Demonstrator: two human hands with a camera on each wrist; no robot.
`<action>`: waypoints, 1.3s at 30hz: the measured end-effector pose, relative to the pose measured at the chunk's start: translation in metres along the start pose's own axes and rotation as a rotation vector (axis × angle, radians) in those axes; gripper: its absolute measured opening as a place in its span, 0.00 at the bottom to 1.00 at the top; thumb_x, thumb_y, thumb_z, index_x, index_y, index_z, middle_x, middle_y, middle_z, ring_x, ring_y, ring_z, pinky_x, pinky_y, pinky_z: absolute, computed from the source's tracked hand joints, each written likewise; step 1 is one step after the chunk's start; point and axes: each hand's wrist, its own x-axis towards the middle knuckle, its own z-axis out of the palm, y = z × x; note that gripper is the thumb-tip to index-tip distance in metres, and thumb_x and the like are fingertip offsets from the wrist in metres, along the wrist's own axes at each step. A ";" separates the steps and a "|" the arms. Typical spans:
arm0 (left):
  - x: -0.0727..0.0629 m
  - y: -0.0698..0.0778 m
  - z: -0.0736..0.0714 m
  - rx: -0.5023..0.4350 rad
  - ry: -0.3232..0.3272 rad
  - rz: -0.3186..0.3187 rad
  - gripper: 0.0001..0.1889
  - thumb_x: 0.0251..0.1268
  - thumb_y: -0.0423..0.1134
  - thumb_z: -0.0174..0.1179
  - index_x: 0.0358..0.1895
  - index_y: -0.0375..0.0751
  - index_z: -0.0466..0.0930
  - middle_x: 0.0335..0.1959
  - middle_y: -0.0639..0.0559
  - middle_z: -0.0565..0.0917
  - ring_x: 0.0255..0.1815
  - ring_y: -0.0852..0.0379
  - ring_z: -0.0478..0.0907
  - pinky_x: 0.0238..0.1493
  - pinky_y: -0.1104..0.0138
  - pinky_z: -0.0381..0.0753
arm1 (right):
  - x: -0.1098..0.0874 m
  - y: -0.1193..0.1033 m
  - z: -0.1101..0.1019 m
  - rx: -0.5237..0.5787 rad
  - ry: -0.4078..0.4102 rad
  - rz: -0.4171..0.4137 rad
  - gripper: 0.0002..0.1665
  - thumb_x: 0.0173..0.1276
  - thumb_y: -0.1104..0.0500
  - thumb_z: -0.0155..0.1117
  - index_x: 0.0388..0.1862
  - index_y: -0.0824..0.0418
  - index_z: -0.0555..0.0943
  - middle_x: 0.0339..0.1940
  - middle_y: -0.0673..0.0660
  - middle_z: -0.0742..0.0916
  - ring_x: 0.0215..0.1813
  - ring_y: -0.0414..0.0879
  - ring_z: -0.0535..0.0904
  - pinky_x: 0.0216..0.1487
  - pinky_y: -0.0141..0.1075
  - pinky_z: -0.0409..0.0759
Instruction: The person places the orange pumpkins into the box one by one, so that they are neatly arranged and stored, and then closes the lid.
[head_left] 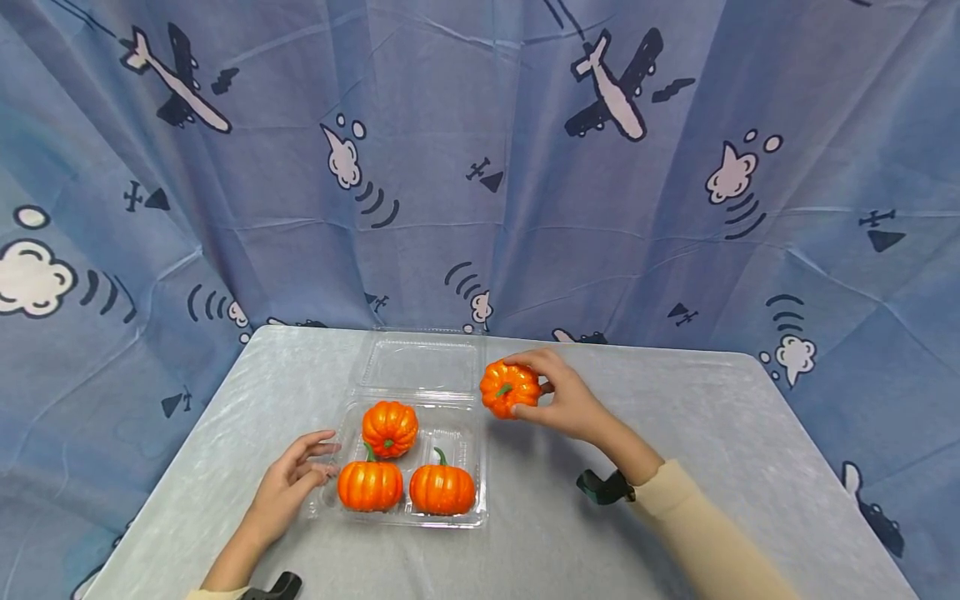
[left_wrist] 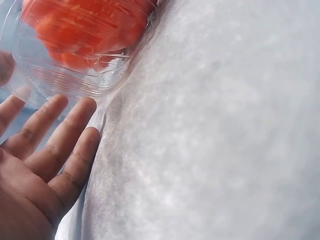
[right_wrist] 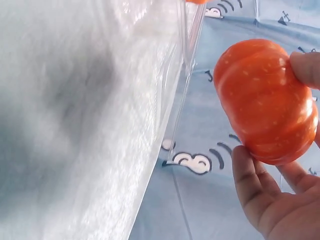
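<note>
An orange toy pumpkin [head_left: 502, 388] is held between the thumb and fingers of my right hand [head_left: 555, 396], raised off the table just right of a clear plastic clamshell box [head_left: 480, 508]. In the right wrist view the same pumpkin [right_wrist: 265, 102] shows its glossy ribbed side. Inside the box sit three more pumpkins: one at the back left [head_left: 390, 429], one at the front left [head_left: 370, 486], one at the front right [head_left: 442, 489]. My left hand [head_left: 288, 479] is beside the box's left wall, its fingers extended; the left wrist view shows the fingertips at the clear wall [left_wrist: 75, 85].
The box's lid [head_left: 422, 365] lies folded back toward the rear edge of the pale cloth-covered table [head_left: 637, 392]. Behind the table hangs a blue curtain [head_left: 450, 167] printed with planes and clouds. Each wrist wears a dark strap [head_left: 603, 487].
</note>
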 end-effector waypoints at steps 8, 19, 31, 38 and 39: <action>-0.001 -0.002 0.000 0.011 0.003 -0.012 0.24 0.66 0.23 0.50 0.65 0.34 0.67 0.55 0.29 0.78 0.40 0.63 0.84 0.40 0.67 0.84 | 0.006 -0.009 0.015 0.001 -0.043 -0.065 0.35 0.51 0.62 0.75 0.59 0.49 0.77 0.59 0.53 0.77 0.53 0.46 0.75 0.42 0.35 0.82; -0.001 -0.003 0.000 0.024 0.013 -0.033 0.24 0.67 0.25 0.50 0.66 0.36 0.67 0.55 0.31 0.78 0.40 0.63 0.84 0.40 0.67 0.84 | 0.015 -0.024 0.037 -0.071 -0.090 -0.105 0.34 0.51 0.63 0.71 0.59 0.46 0.78 0.64 0.52 0.76 0.66 0.52 0.70 0.59 0.49 0.76; -0.001 -0.003 0.001 0.022 0.015 -0.020 0.23 0.66 0.24 0.50 0.65 0.36 0.67 0.55 0.31 0.78 0.39 0.64 0.84 0.39 0.68 0.84 | 0.019 -0.026 0.055 -0.245 -0.197 -0.213 0.31 0.53 0.62 0.68 0.59 0.47 0.78 0.66 0.57 0.76 0.66 0.57 0.69 0.61 0.54 0.73; -0.001 -0.004 0.000 0.008 0.008 -0.014 0.24 0.66 0.24 0.50 0.66 0.35 0.67 0.55 0.30 0.78 0.40 0.64 0.84 0.40 0.68 0.84 | 0.021 -0.023 0.062 -0.288 -0.267 -0.251 0.31 0.55 0.61 0.67 0.60 0.47 0.77 0.66 0.57 0.76 0.65 0.54 0.70 0.60 0.50 0.76; -0.001 -0.005 0.000 0.006 0.006 -0.013 0.24 0.66 0.24 0.50 0.66 0.35 0.67 0.56 0.30 0.78 0.40 0.64 0.84 0.40 0.68 0.84 | 0.021 -0.022 0.063 -0.288 -0.274 -0.253 0.31 0.55 0.61 0.67 0.61 0.47 0.76 0.65 0.57 0.76 0.64 0.54 0.70 0.60 0.50 0.76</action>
